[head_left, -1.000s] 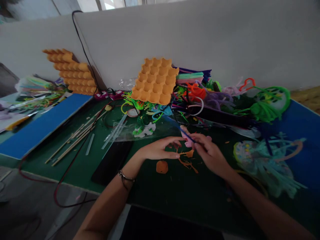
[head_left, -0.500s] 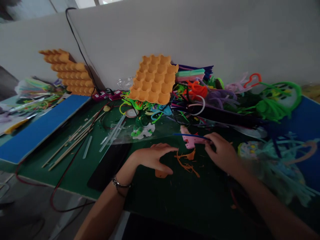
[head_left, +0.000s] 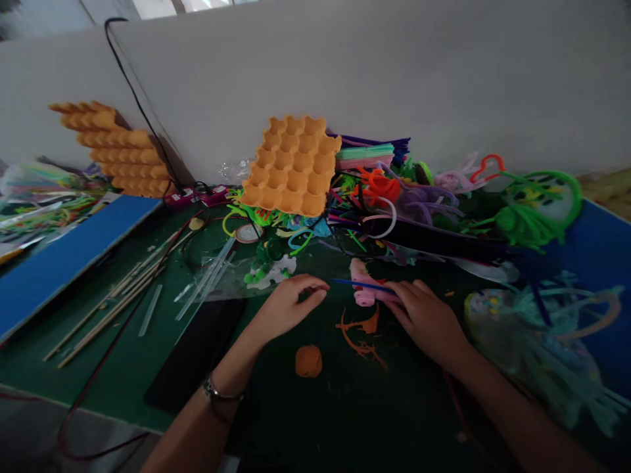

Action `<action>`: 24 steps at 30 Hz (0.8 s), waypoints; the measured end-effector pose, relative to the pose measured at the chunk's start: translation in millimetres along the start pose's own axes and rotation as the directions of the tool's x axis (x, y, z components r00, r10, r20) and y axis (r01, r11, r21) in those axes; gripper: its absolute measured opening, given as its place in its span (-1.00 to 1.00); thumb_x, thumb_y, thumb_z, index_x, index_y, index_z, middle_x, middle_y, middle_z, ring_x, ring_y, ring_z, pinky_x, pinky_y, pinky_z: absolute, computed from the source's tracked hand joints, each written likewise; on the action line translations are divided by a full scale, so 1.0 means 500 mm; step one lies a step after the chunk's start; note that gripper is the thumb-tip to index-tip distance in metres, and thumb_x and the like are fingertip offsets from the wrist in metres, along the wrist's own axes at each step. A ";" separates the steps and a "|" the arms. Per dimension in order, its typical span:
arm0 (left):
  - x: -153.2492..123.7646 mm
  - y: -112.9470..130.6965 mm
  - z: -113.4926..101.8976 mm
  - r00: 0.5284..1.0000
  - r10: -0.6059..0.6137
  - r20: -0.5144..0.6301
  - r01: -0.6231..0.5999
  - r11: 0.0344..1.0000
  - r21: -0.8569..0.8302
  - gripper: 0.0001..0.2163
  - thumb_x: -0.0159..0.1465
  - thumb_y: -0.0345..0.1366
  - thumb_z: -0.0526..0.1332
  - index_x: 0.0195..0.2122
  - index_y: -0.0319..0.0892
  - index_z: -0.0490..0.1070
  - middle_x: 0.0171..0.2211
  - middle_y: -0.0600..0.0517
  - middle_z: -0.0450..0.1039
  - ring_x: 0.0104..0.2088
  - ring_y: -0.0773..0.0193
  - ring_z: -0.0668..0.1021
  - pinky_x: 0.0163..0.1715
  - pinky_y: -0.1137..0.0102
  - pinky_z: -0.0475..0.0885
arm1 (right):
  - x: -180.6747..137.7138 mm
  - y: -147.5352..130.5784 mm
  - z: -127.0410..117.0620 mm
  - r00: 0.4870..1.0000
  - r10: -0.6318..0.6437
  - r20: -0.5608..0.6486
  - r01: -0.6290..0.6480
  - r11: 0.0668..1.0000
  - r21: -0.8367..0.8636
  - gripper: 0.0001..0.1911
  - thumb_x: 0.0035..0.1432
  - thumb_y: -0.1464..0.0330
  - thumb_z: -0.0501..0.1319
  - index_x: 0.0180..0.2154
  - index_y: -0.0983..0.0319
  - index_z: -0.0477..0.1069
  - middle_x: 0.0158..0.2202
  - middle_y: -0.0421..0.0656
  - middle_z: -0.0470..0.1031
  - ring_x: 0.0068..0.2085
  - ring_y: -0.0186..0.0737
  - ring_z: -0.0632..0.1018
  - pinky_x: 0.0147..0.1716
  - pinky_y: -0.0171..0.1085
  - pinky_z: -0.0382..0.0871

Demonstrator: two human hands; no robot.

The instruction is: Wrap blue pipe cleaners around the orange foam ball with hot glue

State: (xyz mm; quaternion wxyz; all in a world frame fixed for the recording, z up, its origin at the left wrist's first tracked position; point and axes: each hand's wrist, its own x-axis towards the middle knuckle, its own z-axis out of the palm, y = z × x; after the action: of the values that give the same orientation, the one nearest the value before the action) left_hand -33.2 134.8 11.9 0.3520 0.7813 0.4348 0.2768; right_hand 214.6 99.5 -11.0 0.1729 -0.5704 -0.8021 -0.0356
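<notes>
My right hand (head_left: pixel 428 320) rests on the green table (head_left: pixel 148 341) with its fingers closed on a pink glue gun (head_left: pixel 363 289) and a thin blue stick (head_left: pixel 362 284) that points left across it. My left hand (head_left: pixel 288 303) lies just to the left of them, fingers curled loosely, thumb and forefinger close together, with nothing visible in it. Between the hands lie orange scraps (head_left: pixel 362 330) and, nearer me, an orange lump (head_left: pixel 308 360). A bracelet sits on my left wrist.
An orange egg tray (head_left: pixel 288 167) leans on a heap of coloured pipe cleaners (head_left: pixel 394 190) at the back. A black slab (head_left: pixel 197 351), clear sticks (head_left: pixel 207 279) and wooden skewers (head_left: pixel 108 309) lie left; a blue board (head_left: pixel 64 253) beyond. A teal pipe-cleaner piece (head_left: pixel 542 335) lies right.
My right hand brought the pink gun and blue stick down and a little left onto the table. My left hand drew back left, away from the scraps. The view shifted right.
</notes>
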 end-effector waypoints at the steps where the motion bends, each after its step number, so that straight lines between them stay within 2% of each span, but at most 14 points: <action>1: 0.001 0.000 0.001 0.998 -0.033 -0.049 0.032 0.999 -0.021 -0.78 0.22 -0.23 0.07 -0.31 -0.18 0.48 -0.35 -0.02 0.54 -0.34 0.24 0.53 -0.32 0.40 0.40 | -0.002 -0.005 -0.005 1.000 -0.015 -0.006 0.015 1.000 0.002 -0.74 0.22 0.32 -0.02 -0.15 0.18 0.38 -0.29 -0.10 0.53 -0.26 -0.13 0.47 -0.39 -0.20 0.40; 7: 0.006 -0.005 0.011 0.971 -0.162 -0.176 0.135 0.979 -0.156 -0.75 0.19 -0.19 0.06 -0.35 -0.19 0.47 -0.45 0.02 0.49 -0.40 0.25 0.49 -0.38 0.41 0.36 | -0.012 -0.033 -0.026 0.982 -0.189 -0.022 0.190 0.975 0.116 -0.76 0.21 0.35 0.00 -0.13 0.20 0.36 -0.24 -0.09 0.53 -0.29 -0.17 0.47 -0.37 -0.22 0.40; 11: 0.009 -0.017 0.009 0.904 -0.215 -0.369 0.137 0.964 -0.228 -0.75 0.21 -0.18 0.02 -0.47 -0.19 0.37 -0.58 0.10 0.32 -0.49 0.31 0.40 -0.46 0.46 0.31 | -0.011 -0.037 -0.032 0.964 -0.264 0.014 0.256 0.948 0.191 -0.79 0.20 0.38 0.01 -0.14 0.19 0.34 -0.25 -0.10 0.53 -0.33 -0.20 0.45 -0.40 -0.24 0.38; 13: 0.011 -0.023 0.005 0.873 -0.205 -0.443 0.118 0.969 -0.215 -0.80 0.20 -0.22 0.04 -0.46 -0.18 0.35 -0.54 0.10 0.28 -0.47 0.32 0.39 -0.44 0.47 0.30 | -0.010 -0.036 -0.035 0.961 -0.277 -0.001 0.272 0.943 0.194 -0.79 0.21 0.39 0.00 -0.13 0.20 0.32 -0.24 -0.09 0.53 -0.34 -0.20 0.43 -0.40 -0.24 0.37; 16: 0.012 -0.030 0.001 0.884 -0.088 -0.460 0.034 0.992 -0.123 -0.85 0.18 -0.32 0.07 -0.30 -0.17 0.40 -0.39 0.04 0.33 -0.35 0.30 0.42 -0.35 0.45 0.32 | -0.008 -0.033 -0.039 0.953 -0.304 0.001 0.297 0.932 0.205 -0.80 0.21 0.41 0.00 -0.15 0.20 0.31 -0.27 -0.09 0.52 -0.36 -0.20 0.42 -0.42 -0.25 0.35; 18: 0.013 -0.031 -0.001 0.864 -0.039 -0.502 -0.017 0.994 -0.106 -0.82 0.18 -0.36 0.06 -0.24 -0.16 0.40 -0.35 0.03 0.35 -0.32 0.30 0.43 -0.31 0.44 0.32 | -0.008 -0.031 -0.040 0.949 -0.314 0.003 0.306 0.928 0.213 -0.81 0.21 0.41 0.00 -0.16 0.21 0.31 -0.28 -0.10 0.52 -0.37 -0.21 0.42 -0.42 -0.25 0.34; 22: 0.011 -0.025 -0.002 0.724 -0.186 -0.664 -0.020 0.957 -0.289 -0.89 0.19 -0.30 0.05 -0.32 -0.16 0.32 -0.49 0.10 0.31 -0.47 0.35 0.39 -0.42 0.48 0.31 | -0.013 -0.031 -0.038 0.959 -0.268 -0.088 0.281 0.941 0.190 -0.80 0.23 0.36 -0.01 -0.14 0.22 0.30 -0.26 -0.09 0.53 -0.35 -0.20 0.45 -0.40 -0.24 0.35; 23: 0.011 -0.021 -0.001 0.721 -0.212 -0.659 -0.014 0.947 -0.321 -0.89 0.19 -0.28 0.06 -0.36 -0.16 0.32 -0.54 0.12 0.29 -0.51 0.36 0.37 -0.45 0.49 0.30 | -0.014 -0.033 -0.038 0.963 -0.241 -0.125 0.260 0.949 0.179 -0.80 0.23 0.34 0.00 -0.14 0.22 0.30 -0.28 -0.09 0.53 -0.35 -0.19 0.46 -0.40 -0.24 0.35; 24: 0.010 -0.017 0.000 0.748 -0.220 -0.626 -0.003 0.942 -0.335 -0.87 0.18 -0.25 0.07 -0.39 -0.17 0.33 -0.58 0.13 0.27 -0.53 0.36 0.36 -0.47 0.49 0.29 | -0.016 -0.034 -0.037 0.964 -0.209 -0.162 0.235 0.957 0.169 -0.80 0.24 0.33 -0.01 -0.15 0.22 0.31 -0.30 -0.08 0.53 -0.35 -0.19 0.47 -0.40 -0.24 0.36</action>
State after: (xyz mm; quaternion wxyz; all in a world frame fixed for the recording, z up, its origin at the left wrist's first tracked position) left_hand -34.7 142.4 5.9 0.3132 0.5411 0.5256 0.5769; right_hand 205.2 81.8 6.1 0.2775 -0.4538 -0.8465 -0.0201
